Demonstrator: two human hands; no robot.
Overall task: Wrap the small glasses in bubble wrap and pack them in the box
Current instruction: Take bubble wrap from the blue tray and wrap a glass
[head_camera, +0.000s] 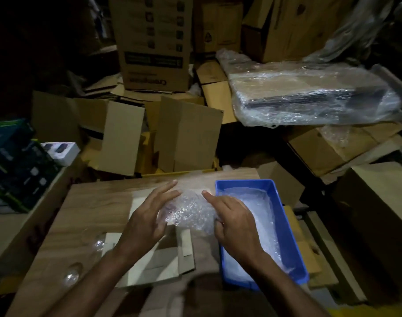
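Observation:
A bundle of bubble wrap (190,211) lies between my hands over a small open cardboard box (149,268) on the wooden table (92,202). My left hand (147,216) rests against the bundle's left side with its fingers stretched out. Gripping the bundle's right side is my right hand (232,220), its index finger pointing along the top. Whatever is inside the wrap is hidden. Two bare small glasses (99,244) (72,274) stand at the table's left front. To the right stands a blue plastic bin (284,227) lined with bubble wrap.
Cardboard boxes (126,133) are stacked behind and around the table. A large flat package in plastic film (309,94) lies at the back right. Printed product boxes (19,170) sit at the left. The room is dim.

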